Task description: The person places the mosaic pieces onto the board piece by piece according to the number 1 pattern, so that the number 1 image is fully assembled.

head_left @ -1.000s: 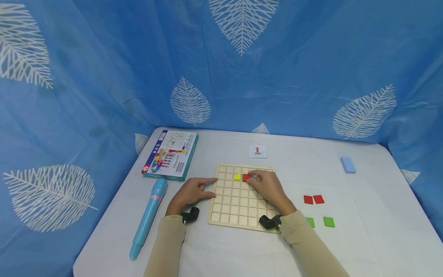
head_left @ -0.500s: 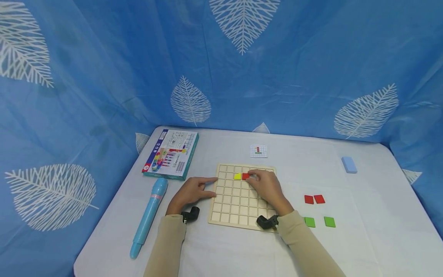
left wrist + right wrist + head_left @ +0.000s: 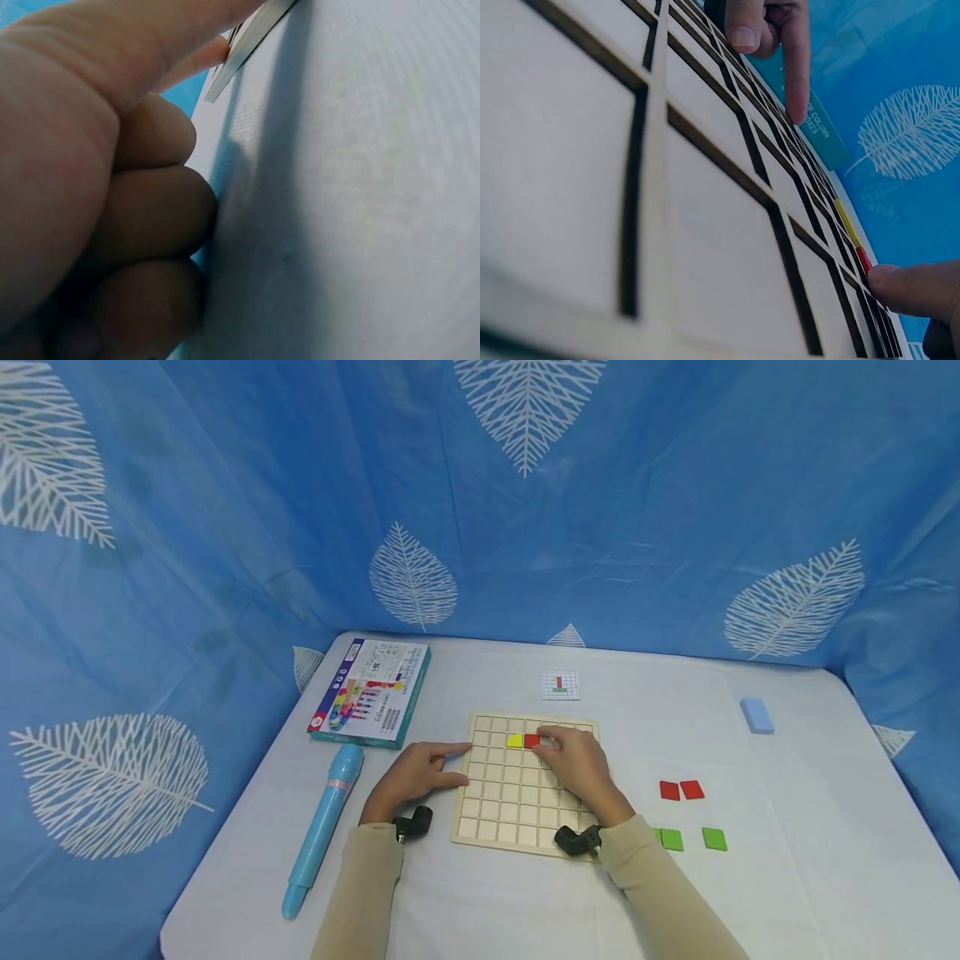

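A wooden grid board point(image 3: 491, 814) lies flat on the table between both hands. A yellow tile point(image 3: 514, 741) sits in one of its upper cells, with a red square tile point(image 3: 532, 741) in the cell to its right. My right hand point(image 3: 581, 764) pinches the red tile with thumb and index finger at its right side; the thumb point(image 3: 900, 285) meets the tile in the right wrist view. My left hand point(image 3: 412, 774) steadies the board's left edge with straight index finger and thumb. Its other fingers point(image 3: 154, 214) are curled in the left wrist view.
Two red tiles point(image 3: 692, 790) and several green tiles point(image 3: 715, 838) lie right of the board. Behind it is a small pattern card point(image 3: 560, 686). A blue block point(image 3: 757, 716) lies far right. On the left are a box point(image 3: 371, 693) and a light-blue tube point(image 3: 322, 831).
The red tile has shifted slightly left, closer to the yellow one, and now lies squarely in its cell. My right hand and forearm moved a little left with it; the left hand stayed put.
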Available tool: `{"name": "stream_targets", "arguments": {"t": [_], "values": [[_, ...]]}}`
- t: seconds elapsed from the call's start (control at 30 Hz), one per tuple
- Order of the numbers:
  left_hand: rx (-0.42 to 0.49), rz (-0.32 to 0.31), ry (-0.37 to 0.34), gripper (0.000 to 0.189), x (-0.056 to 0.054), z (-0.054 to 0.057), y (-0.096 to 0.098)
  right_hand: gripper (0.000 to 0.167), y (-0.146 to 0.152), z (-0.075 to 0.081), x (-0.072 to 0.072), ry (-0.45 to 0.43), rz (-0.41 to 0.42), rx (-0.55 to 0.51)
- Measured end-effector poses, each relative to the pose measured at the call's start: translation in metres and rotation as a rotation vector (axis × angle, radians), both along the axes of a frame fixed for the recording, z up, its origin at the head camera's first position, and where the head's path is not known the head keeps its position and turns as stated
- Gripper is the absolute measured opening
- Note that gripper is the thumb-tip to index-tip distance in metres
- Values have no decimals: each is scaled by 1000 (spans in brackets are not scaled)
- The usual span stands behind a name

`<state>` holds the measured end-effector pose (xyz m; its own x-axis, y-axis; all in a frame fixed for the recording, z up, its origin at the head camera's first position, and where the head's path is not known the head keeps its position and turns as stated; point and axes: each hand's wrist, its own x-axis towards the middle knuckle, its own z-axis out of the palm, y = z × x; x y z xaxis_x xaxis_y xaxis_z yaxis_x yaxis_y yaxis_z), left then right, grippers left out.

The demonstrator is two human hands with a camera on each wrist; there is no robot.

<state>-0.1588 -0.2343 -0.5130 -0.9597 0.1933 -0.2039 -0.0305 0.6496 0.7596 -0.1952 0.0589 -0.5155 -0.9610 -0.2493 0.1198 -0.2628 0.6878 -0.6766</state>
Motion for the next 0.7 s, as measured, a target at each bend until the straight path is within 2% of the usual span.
{"name": "stream_targets", "arguments": {"t": [0.33, 0.5, 0.7], "values": [[20, 7, -3, 60, 2, 1, 2, 32, 3, 3, 2, -4, 16, -11], [26, 8, -20, 60, 2, -1, 3, 31, 9, 4, 6, -41, 47, -22], [29, 4, -1, 59, 1, -1, 0, 30, 26, 16, 14, -64, 74, -49]]}}
